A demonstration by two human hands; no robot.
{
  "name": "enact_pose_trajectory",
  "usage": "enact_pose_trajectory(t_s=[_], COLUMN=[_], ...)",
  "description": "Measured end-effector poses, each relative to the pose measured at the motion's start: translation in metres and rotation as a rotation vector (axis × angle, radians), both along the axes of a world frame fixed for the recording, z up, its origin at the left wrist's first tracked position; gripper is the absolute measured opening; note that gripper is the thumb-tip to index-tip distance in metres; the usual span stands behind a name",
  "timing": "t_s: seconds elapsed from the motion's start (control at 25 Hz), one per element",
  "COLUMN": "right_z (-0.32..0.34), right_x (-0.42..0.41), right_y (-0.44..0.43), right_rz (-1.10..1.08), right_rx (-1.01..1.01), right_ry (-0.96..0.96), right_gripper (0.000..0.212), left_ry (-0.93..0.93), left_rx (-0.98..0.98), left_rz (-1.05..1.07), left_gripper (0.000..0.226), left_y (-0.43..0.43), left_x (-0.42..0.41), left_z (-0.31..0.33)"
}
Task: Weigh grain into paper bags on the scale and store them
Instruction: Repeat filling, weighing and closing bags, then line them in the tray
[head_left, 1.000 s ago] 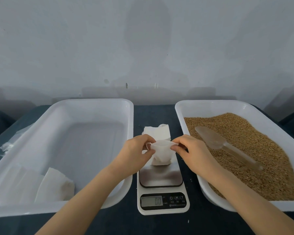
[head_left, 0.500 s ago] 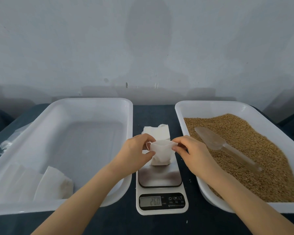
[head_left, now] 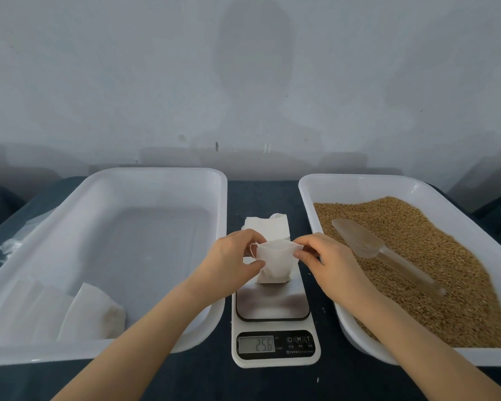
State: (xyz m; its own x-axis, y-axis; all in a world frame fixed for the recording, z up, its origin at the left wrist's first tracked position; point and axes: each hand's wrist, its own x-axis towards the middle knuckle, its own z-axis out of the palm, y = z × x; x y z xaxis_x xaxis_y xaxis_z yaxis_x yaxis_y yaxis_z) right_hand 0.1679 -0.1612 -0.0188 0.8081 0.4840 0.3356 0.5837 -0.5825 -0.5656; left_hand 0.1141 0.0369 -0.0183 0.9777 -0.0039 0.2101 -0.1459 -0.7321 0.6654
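bag on the scale, both hands at its mouth

grey wall behind, dark worktop [head_left: 261, 195] below, and we're mid-weigh. the bag [head_left: 275, 263] stands upright on the steel plate of the scale [head_left: 272, 305], display reading 25.6. left hand [head_left: 229, 261] has its grip pinched shut on the bag's left rim, a small loop of string showing by the thumb. right hand [head_left: 327, 261] pinches the right rim the same way, mouth held between the two. just behind the bag, a stack of spare bags [head_left: 268, 227] lies flat. left tray [head_left: 162, 178] holds white bags [head_left: 93, 314] in its near corner. right tray [head_left: 359, 183] is heaped with grain [head_left: 446, 270], a clear scoop [head_left: 368, 244] lying on top, well apart from either hand.
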Motion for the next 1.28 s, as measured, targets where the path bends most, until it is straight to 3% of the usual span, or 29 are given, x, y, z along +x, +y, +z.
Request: enact_pose_trajectory(t_s=[0.4, 0.6, 1.0, 1.12, 1.24, 1.28], right_z=[0.001, 0.001, 0.004, 0.005, 0.004, 0.003], right_x=[0.000, -0.002, -0.004, -0.006, -0.007, -0.007], right_y=[0.000, 0.001, -0.001, -0.001, -0.002, -0.002], right_rz=[-0.001, 0.004, 0.040, 0.068, 0.073, 0.064], right_rx=[0.002, 0.002, 0.035, 0.062, 0.100, 0.124], right_ry=[0.002, 0.029, 0.100, 0.080, 0.088, 0.096], right_gripper=[0.018, 0.017, 0.002, 0.005, 0.007, 0.009], left_ry=[0.021, 0.088, 0.174, 0.219, 0.180, 0.184], left_rx=[-0.011, 0.019, 0.131, 0.063, 0.150, 0.140], left_rz=[0.004, 0.027, -0.001, -0.065, -0.096, -0.082], left_gripper=[0.028, 0.041, 0.017, 0.027, 0.015, 0.027], left_y=[0.000, -0.003, -0.005, -0.014, -0.020, -0.019], left_x=[0.000, 0.003, 0.007, 0.009, 0.013, 0.012], left_z=[0.000, -0.001, 0.005, 0.006, 0.009, 0.012])
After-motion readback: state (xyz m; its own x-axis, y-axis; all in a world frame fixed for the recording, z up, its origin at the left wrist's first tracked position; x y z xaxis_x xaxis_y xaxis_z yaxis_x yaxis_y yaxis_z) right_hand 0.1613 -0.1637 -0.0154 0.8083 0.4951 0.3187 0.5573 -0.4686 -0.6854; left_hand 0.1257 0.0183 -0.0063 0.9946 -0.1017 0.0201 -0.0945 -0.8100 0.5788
